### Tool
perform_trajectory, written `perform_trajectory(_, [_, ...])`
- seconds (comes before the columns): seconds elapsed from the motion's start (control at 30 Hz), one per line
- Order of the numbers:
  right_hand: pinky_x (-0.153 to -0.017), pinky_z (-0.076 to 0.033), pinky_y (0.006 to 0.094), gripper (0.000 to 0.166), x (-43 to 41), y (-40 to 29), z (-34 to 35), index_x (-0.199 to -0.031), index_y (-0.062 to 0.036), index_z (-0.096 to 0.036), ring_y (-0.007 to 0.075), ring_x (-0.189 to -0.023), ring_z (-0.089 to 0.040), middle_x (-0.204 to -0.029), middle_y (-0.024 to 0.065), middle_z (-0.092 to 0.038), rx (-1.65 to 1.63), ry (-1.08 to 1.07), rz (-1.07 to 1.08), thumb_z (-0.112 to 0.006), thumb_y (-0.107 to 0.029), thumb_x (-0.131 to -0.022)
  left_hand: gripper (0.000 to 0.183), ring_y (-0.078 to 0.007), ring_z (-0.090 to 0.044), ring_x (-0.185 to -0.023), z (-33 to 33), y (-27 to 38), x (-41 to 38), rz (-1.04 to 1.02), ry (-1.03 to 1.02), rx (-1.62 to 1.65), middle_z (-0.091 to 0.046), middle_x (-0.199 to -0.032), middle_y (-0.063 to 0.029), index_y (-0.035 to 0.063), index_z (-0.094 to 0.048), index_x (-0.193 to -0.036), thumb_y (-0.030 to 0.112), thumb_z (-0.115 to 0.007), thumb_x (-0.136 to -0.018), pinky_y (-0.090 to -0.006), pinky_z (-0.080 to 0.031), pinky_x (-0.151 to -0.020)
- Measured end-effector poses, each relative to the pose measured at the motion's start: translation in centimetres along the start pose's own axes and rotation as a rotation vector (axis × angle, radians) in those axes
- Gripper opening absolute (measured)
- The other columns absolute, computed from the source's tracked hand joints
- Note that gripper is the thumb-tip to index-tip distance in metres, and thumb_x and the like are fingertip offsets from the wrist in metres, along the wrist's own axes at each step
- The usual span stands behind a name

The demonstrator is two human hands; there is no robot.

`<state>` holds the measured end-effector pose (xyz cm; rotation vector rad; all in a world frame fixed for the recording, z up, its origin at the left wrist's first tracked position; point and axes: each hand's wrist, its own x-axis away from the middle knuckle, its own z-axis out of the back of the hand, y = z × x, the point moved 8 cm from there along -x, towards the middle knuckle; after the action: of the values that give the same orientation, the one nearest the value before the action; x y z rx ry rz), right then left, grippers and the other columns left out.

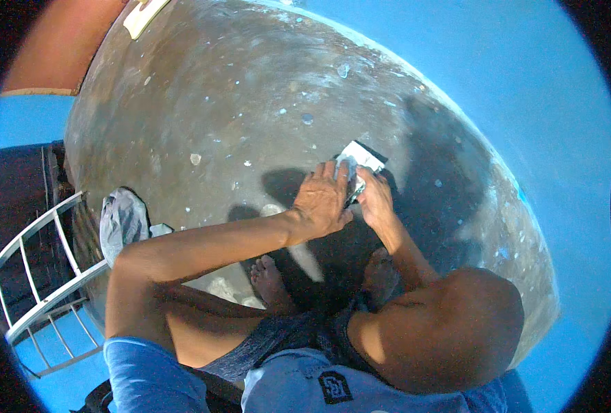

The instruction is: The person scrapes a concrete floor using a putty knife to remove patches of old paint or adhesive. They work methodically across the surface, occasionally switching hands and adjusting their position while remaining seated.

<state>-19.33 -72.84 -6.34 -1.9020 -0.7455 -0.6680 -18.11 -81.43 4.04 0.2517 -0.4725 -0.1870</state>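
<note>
Between my hands is a small rectangular block, whitish on top with a dark edge along its far side. It is low over the paint-spotted floor, and I cannot tell whether it touches it. My right hand grips its near right side, thumb on top. Across its near left part lie the fingers of my left hand, close together, with the thumb lower and apart. The palms and fingers hide the block's near end. My bare left foot and right foot are just below, partly in shadow.
A metal ladder lies at the left, beside a grey cloth and a small grey block. A pale yellow object is at the far left. A blue wall curves along the right of the concrete floor.
</note>
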Motion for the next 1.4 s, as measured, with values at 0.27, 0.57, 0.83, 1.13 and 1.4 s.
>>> perform_trajectory(0.27, [-0.066, -0.046, 0.0305, 0.024, -0.2, -4.1, -1.7, -0.096, 0.0011, -0.057, 0.0180, -0.076, -0.059, -0.086, 0.0071, -0.061, 0.241, -0.106, 0.090, -0.060, -0.013, -0.077, 0.072, -0.0387, -0.049, -0.100, 2.4, -5.9, 3.1, -0.232, -0.114, -0.104, -0.047, -0.108, -0.0239, 0.0022, -0.033, -0.124, 0.027, -0.065, -0.066, -0.0438, -0.040, -0.086])
perform_trajectory(0.57, [-0.060, -0.044, 0.0411, 0.023, 5.3, -15.8, -15.2, -0.085, 0.0037, -0.056, 0.0315, -0.063, -0.057, -0.070, 0.0172, -0.058, 1.970, -0.459, 0.697, -0.052, -0.018, -0.077, 0.041, -0.0345, -0.056, -0.086, -3.0, -22.2, 15.0, 0.194, -0.100, -0.007, -0.055, -0.099, -0.0159, 0.0069, -0.050, -0.109, 0.013, -0.057, -0.069, -0.0410, -0.047, -0.074])
perform_trajectory(0.83, [-0.061, -0.050, 0.0409, 0.024, 5.1, 2.1, -15.4, -0.088, 0.0056, -0.057, 0.0328, -0.077, -0.060, -0.089, 0.0243, -0.058, 2.200, -0.871, 0.803, -0.048, -0.008, -0.071, 0.020, -0.0316, -0.058, -0.070, -15.1, -14.5, 17.2, 0.477, 0.687, 0.734, -0.058, -0.081, -0.0132, 0.0061, -0.056, -0.090, 0.018, -0.060, -0.073, -0.0378, -0.047, -0.063])
perform_trajectory(1.13, [-0.061, -0.045, 0.0338, 0.023, 8.0, 12.1, -19.7, -0.084, 0.0043, -0.055, 0.0253, -0.077, -0.051, -0.079, 0.0131, -0.051, 2.062, -0.801, 1.154, -0.049, -0.011, -0.068, 0.011, -0.0299, -0.057, -0.062, -16.4, -16.2, 20.8, 0.640, 0.947, 0.811, -0.056, -0.072, -0.0127, 0.0051, -0.056, -0.082, 0.015, -0.054, -0.079, -0.0368, -0.045, -0.056])
perform_trajectory(1.4, [-0.062, -0.045, 0.0327, 0.023, 6.8, 12.3, -20.5, -0.084, 0.0046, -0.054, 0.0247, -0.077, -0.051, -0.080, 0.0143, -0.052, 2.104, -0.890, 1.142, -0.050, -0.010, -0.067, 0.011, -0.0300, -0.057, -0.064, -16.2, -16.1, 20.4, 0.670, 0.868, 0.746, -0.057, -0.074, -0.0128, 0.0048, -0.055, -0.083, 0.015, -0.053, -0.080, -0.0357, -0.045, -0.058])
